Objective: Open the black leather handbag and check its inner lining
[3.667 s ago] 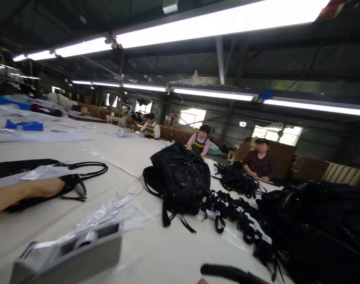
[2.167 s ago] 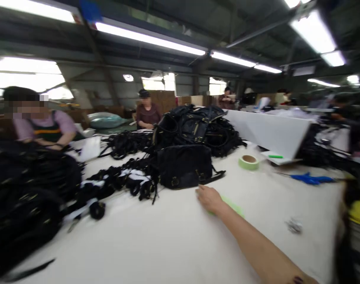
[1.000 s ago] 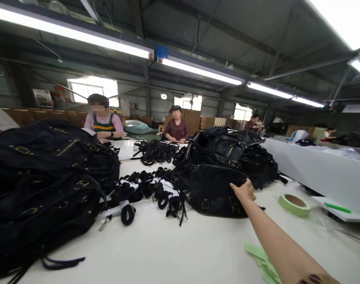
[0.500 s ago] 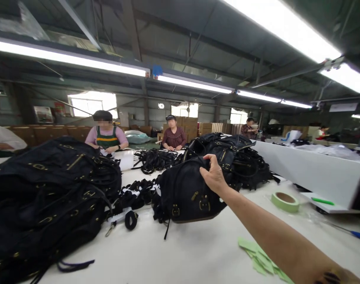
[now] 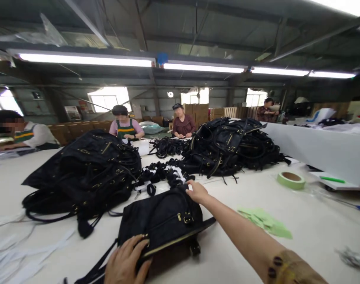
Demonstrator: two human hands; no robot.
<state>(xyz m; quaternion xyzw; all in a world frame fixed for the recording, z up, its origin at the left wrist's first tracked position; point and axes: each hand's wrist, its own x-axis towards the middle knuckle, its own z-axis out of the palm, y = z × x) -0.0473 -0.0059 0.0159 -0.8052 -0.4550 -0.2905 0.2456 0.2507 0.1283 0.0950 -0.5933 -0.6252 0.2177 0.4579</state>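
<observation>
Handbag (image 5: pixel 165 221), black with brass buckles, lies on its side near the front edge of the tabletop (image 5: pixel 221 260). Left hand (image 5: pixel 125 264) grips the bag's near lower edge, fingers curled over the rim and clamped on it. Right hand (image 5: pixel 196 191) rests on the far top end of the bag, fingers closed on the material there; arm extended across the tabletop. Pile of black bags (image 5: pixel 88 173) sits just beside the handbag toward the left edge. Second pile (image 5: pixel 230 148) sits farther back. Bundled straps (image 5: pixel 163 175) lie between the two piles. Green paper slips (image 5: pixel 264 223) lie near the right forearm. Tape roll (image 5: pixel 290 180) stands toward the right edge. Seated workers occupy the far edge.
</observation>
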